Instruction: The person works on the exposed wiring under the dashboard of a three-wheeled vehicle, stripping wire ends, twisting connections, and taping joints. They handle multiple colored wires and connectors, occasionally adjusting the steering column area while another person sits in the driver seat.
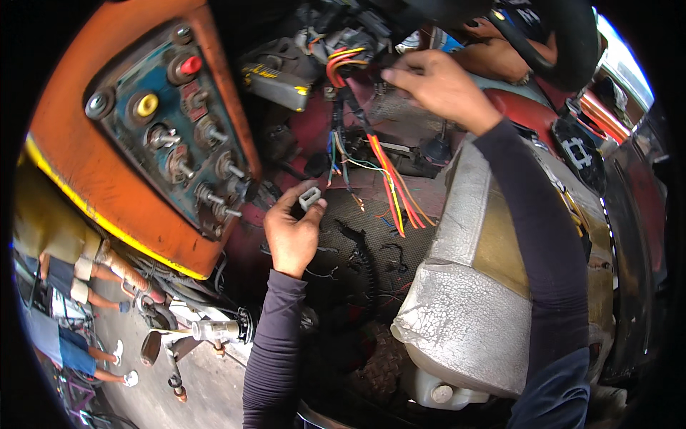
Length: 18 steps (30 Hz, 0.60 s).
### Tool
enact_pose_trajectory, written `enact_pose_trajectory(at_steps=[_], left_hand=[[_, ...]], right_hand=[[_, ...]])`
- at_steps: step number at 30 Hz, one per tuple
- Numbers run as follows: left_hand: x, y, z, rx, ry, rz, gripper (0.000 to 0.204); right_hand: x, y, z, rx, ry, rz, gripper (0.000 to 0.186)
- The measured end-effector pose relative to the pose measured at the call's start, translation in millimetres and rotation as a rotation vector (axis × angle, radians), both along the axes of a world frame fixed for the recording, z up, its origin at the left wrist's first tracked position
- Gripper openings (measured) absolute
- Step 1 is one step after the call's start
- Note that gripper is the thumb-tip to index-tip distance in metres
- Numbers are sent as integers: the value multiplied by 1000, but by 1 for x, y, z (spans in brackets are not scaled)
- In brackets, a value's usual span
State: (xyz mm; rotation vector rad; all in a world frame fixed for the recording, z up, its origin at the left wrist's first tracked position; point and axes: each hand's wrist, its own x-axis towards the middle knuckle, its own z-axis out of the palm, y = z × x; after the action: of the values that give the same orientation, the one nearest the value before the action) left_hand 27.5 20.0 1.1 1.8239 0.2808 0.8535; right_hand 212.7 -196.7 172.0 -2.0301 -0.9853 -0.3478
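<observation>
My left hand (pixel 293 232) pinches a small pale grey plastic connector (pixel 310 198) between thumb and fingers, beside the orange panel. A wiring bundle (pixel 350 104) hangs in the middle, its red, yellow and orange wires (pixel 394 187) fanning out with loose ends. Thinner blue, green and white wires (pixel 336 154) dangle to the left of these. Up and to the right of the bundle is my right hand (pixel 446 86), fingers bent and drawn together; whatever they hold, if anything, cannot be made out.
An orange control panel (pixel 64 129) with knobs and toggle switches stands at left. A cracked silver-covered box (pixel 464 314) fills the right, above a white plastic container (pixel 443 393). Black corrugated tubing (pixel 366 268) lies on the floor. Another person's arm (pixel 493 61) shows at upper right; people stand at lower left.
</observation>
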Motion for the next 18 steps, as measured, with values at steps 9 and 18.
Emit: enact_pose_trajectory(at_steps=[9,18], left_hand=[[-5,-2,6,51,-65,-100,38],[-13,1,20,-42,-46,-335,50]], right_hand=[[-72,-3,10,-657,-102,465,24],[-67,34,-51,-289,-242,205,27]])
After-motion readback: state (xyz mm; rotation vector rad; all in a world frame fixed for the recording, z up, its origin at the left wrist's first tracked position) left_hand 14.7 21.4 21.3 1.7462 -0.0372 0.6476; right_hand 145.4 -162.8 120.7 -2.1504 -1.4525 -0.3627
